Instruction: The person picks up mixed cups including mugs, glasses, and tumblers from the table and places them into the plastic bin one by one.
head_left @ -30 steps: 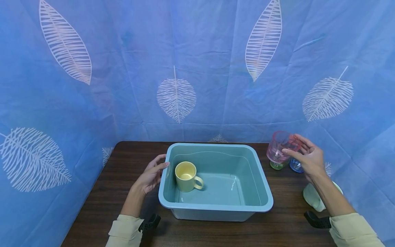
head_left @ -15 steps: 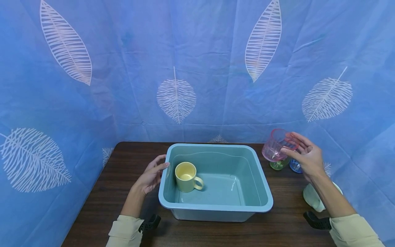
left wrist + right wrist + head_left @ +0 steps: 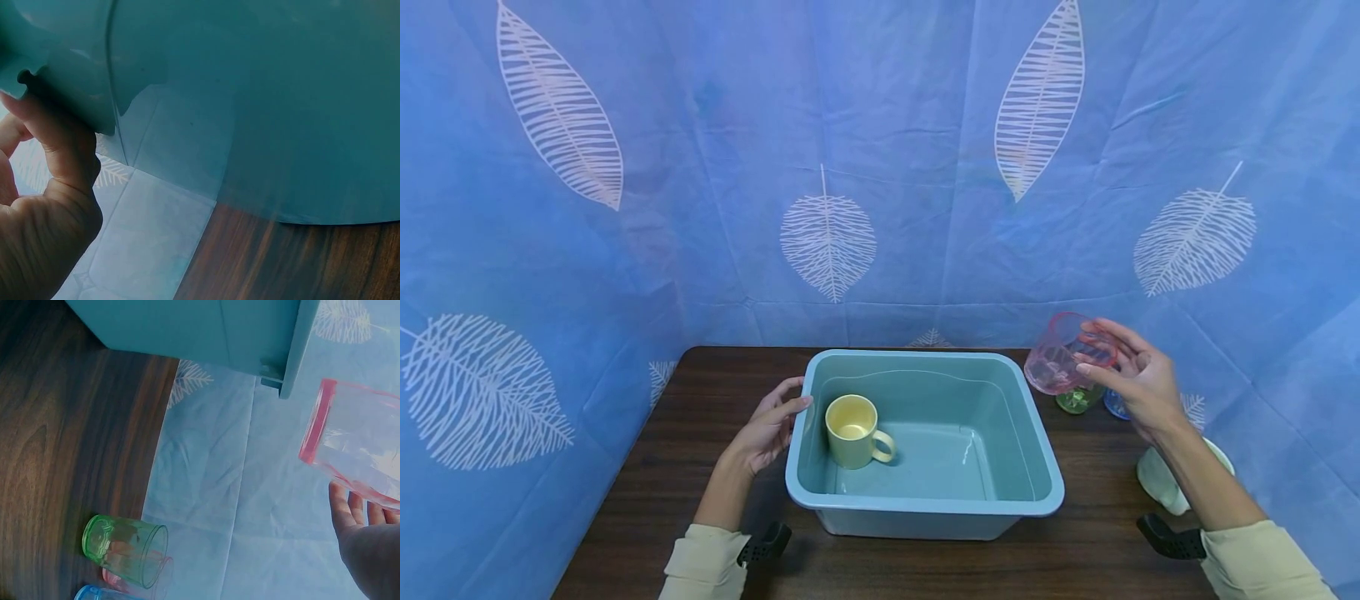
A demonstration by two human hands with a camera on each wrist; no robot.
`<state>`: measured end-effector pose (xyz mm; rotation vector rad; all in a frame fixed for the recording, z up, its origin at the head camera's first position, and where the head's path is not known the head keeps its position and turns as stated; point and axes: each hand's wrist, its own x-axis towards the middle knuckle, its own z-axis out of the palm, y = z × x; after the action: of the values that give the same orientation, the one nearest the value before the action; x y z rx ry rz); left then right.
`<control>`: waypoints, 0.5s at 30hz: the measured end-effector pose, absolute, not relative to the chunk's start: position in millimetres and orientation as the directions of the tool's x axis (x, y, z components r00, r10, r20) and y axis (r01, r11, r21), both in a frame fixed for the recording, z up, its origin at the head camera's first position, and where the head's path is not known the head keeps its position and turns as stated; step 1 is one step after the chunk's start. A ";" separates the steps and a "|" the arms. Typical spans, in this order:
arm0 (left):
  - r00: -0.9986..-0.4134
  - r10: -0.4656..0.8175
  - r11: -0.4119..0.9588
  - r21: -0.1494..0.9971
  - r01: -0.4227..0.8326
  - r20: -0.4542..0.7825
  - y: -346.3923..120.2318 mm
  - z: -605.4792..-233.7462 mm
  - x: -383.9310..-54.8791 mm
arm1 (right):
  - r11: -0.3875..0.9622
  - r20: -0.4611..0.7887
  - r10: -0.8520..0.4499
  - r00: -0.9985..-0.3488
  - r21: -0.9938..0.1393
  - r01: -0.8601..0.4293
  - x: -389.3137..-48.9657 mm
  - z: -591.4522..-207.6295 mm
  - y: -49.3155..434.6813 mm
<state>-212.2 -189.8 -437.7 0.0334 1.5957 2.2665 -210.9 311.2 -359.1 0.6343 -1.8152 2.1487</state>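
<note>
My left hand holds the left rim of a light blue plastic basin, its thumb on the edge. In the left wrist view that hand is curled by the basin's wall. Inside the basin, toward its left end, a yellow mug stands upright, handle to the right. My right hand grips a clear pink glass between thumb and fingers, up in the air and tilted, just right of the basin's back right corner. The right wrist view shows this pink glass well above the table.
Below the raised glass stand a green glass and a blue glass. In the right wrist view another pinkish glass shows behind the green one. A pale green bowl-like vessel lies under the right forearm. A leaf-patterned blue cloth hangs behind the table.
My right hand has carried the pink glass leftward toward the basin, tilting it further and uncovering more of the green glass. The left hand, basin and yellow mug have stayed in place.
</note>
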 end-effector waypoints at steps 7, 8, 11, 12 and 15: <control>-0.933 0.304 -0.288 0.915 -0.284 -0.193 -190.1 -437.2 -212.2 | -0.214 0.511 -0.146 -0.847 -0.852 -0.477 -209.1 -353.0 302.3; -0.932 0.305 -0.288 0.914 -0.284 -0.194 -190.2 -437.1 -212.1 | -0.218 0.513 -0.155 -0.844 -0.851 -0.477 -208.9 -352.4 301.1; -0.932 0.307 -0.290 0.914 -0.285 -0.193 -190.4 -437.3 -211.8 | -0.209 0.516 -0.178 -0.838 -0.852 -0.481 -208.7 -351.4 298.3; -0.932 0.308 -0.290 0.913 -0.285 -0.193 -190.4 -437.3 -211.7 | -0.206 0.517 -0.183 -0.836 -0.852 -0.481 -208.9 -351.3 297.6; -0.932 0.309 -0.293 0.913 -0.284 -0.191 -190.5 -437.4 -211.6 | -0.200 0.516 -0.196 -0.834 -0.853 -0.482 -209.5 -351.6 295.9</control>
<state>-211.6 -190.5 -437.4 0.0311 1.5938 2.2661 -209.5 295.9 -351.6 0.8025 -1.8483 2.1472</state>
